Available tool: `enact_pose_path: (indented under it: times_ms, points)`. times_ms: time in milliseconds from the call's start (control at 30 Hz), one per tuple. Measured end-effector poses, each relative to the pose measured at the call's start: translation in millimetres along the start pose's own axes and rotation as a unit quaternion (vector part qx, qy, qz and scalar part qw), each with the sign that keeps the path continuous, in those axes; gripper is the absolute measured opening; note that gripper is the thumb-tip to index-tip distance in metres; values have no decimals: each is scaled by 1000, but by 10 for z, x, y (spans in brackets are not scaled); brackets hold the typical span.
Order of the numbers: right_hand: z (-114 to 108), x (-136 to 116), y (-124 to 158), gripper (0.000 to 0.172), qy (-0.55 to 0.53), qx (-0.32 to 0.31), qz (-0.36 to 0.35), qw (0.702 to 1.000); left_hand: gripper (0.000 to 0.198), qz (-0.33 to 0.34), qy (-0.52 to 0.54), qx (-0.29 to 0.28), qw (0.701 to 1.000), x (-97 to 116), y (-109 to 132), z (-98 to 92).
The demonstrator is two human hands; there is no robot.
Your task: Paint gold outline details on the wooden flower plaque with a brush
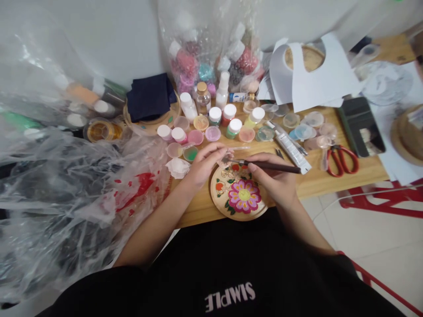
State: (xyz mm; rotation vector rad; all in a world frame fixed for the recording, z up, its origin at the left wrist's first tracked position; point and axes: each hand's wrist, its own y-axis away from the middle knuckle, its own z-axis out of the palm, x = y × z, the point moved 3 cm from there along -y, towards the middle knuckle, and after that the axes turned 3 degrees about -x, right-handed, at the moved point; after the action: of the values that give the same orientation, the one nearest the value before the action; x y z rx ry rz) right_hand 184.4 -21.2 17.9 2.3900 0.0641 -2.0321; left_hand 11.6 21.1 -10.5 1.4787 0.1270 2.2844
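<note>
My left hand [204,164] is closed on a small clear plastic cup [226,159], tilted above the board; its contents are too small to make out. A slim tool with a dark handle [277,167] and thin metal shaft is gripped in my right hand [276,179]. Its tip reaches into or against the cup; I cannot tell which. Below both hands lies a round wooden board [218,207] with a pink and purple flower [244,195], green leaves and orange-red motifs outlined in gold. My right hand covers part of its right edge.
Small paint jars [234,127] and open cups [195,137] crowd the table behind. To the right are a glue tube [291,149], red-handled pliers [343,160] and a phone [363,125]. A crumpled tissue [178,168] and plastic sheeting [82,198] lie left.
</note>
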Motion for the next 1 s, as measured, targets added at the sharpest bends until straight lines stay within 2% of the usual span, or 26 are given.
enact_pose_path:
  times_ms: [200, 367, 600, 800, 1000]
  points:
    - [-20, 2, -15, 12, -26, 34, 15, 999, 18, 5, -18, -11, 1000, 8, 0, -6]
    - [-47, 51, 4, 9, -60, 46, 24, 997, 19, -1, -9, 2, 1000, 4, 4, -18]
    - [-291, 96, 202, 12, -60, 57, 10, 996, 21, 0, 0, -1, 1000, 2, 1, 0]
    - [-522, 155, 461, 9, 3, 75, 33, 997, 18, -2, 5, -7, 1000, -7, -2, 4]
    - [-483, 130, 512, 10, 76, 61, 8, 995, 16, 1, 9, -6, 1000, -18, -9, -9]
